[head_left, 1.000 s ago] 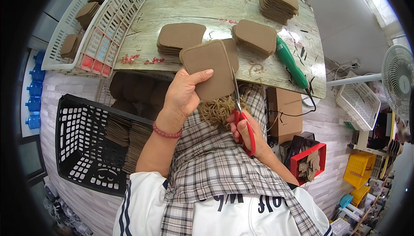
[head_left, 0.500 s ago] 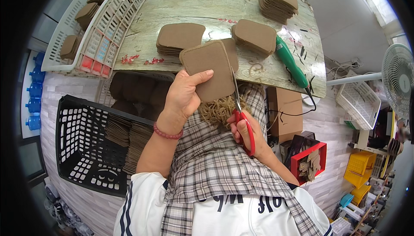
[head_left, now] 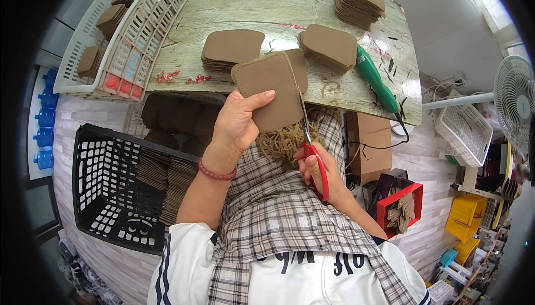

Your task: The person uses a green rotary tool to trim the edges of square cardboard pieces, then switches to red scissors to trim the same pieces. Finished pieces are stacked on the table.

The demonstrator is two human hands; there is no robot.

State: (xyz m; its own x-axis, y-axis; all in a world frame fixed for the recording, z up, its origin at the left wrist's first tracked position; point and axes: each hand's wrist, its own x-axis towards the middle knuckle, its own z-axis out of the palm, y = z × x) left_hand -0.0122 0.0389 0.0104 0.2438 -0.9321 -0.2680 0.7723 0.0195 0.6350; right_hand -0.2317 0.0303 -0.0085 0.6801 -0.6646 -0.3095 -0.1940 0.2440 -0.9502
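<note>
My left hand grips the lower left edge of a brown stitched patch, a flat square with rounded corners, thumb on its face. In my right hand are red-handled scissors; their blades lie along the patch's right edge. Another brown piece shows partly behind the patch. Below it, a heap of thin tan trimmings rests on my plaid apron. Stacks of similar pieces, one at the left and one at the right, stand on the table just beyond.
A green corded hand tool lies near the right edge of the table. One more stack stands farther back. A white crate is at the left, a black crate below it. A red box holds scraps at the right.
Almost nothing differs. The patch and both hands stay in place, and the scissors remain at the patch's right edge.
</note>
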